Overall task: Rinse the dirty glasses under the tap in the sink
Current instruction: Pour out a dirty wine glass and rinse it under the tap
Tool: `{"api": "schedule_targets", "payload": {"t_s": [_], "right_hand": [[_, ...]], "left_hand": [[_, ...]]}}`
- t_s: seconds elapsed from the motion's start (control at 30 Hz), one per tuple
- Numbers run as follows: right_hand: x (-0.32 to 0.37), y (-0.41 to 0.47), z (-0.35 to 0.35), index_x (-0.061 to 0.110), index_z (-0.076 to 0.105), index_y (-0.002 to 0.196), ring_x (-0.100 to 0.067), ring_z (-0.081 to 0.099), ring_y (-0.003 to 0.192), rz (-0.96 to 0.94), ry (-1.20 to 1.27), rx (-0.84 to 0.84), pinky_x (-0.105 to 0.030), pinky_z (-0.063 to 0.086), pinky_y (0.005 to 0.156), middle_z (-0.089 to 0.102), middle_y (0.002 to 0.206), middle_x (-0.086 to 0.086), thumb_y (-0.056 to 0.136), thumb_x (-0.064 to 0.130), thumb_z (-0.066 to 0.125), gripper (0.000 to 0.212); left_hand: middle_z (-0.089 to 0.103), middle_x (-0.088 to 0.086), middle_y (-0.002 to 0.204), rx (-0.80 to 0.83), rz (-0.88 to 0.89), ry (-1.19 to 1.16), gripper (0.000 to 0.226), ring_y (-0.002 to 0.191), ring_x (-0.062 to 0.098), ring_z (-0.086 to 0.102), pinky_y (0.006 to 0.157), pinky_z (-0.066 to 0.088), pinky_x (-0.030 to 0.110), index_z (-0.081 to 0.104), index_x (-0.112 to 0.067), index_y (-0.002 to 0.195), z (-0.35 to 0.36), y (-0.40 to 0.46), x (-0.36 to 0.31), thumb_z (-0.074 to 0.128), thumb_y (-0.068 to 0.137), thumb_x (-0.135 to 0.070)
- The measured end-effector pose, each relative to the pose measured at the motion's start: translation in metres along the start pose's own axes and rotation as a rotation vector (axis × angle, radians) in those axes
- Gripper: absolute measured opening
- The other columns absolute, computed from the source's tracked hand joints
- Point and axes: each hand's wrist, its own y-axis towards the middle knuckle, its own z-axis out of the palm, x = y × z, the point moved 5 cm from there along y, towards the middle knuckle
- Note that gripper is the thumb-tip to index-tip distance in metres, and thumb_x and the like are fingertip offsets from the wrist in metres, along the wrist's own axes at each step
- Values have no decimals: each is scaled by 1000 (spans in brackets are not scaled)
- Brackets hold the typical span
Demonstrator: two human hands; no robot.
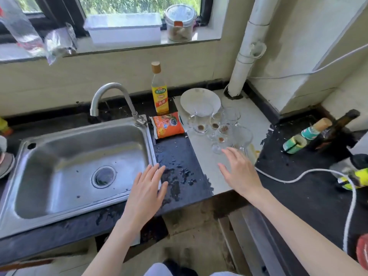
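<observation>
Several clear glasses [220, 129] with brown dregs stand in a cluster on the pale counter strip to the right of the steel sink [49, 148]. The curved tap [111, 96] rises behind the sink; no water runs from it. My right hand [240, 172] hovers open, fingers spread, just in front of the nearest glass [241, 138], a little short of touching it. My left hand [146, 190] is open and flat over the sink's right rim, holding nothing.
A white plate [200, 100] lies behind the glasses. A yellow-labelled bottle [159, 92] and an orange packet [168, 125] sit between sink and glasses. Bottles [316, 134] stand on the dark counter at right, where a white cable [298, 176] runs.
</observation>
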Motion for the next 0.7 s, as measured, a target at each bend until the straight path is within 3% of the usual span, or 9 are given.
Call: {"api": "schedule_targets", "payload": {"t_s": [0.17,0.33,0.47,0.7], "right_hand": [[-6,73,9,9,39,137,-25,39,130,56,-66,7,-36,31,107,43,141,-10,92,29,55,52],[-25,127,21,6,30,139,-27,37,131,216,-214,62,-39,26,110,40,143,-12,88,42,58,69],[-41,143,39,4,23,143,-27,35,134,301,-321,176,-45,17,114,38,144,-13,82,54,60,87],[-44,148,38,7,35,137,-26,41,129,226,-391,129,-43,9,116,49,135,-12,83,50,60,73]], "left_hand": [[38,7,147,30,8,-51,48,139,25,28,111,25,41,39,-13,141,3,51,18,43,97,-31],[38,8,147,70,78,-52,55,139,27,29,112,24,37,39,-12,140,-1,100,27,30,94,-41],[32,5,150,97,86,-89,49,142,23,22,114,16,33,34,-15,142,-3,120,37,35,98,-37],[21,1,154,165,67,-101,51,144,19,11,115,10,31,25,-19,146,3,132,40,36,99,-35]]}}
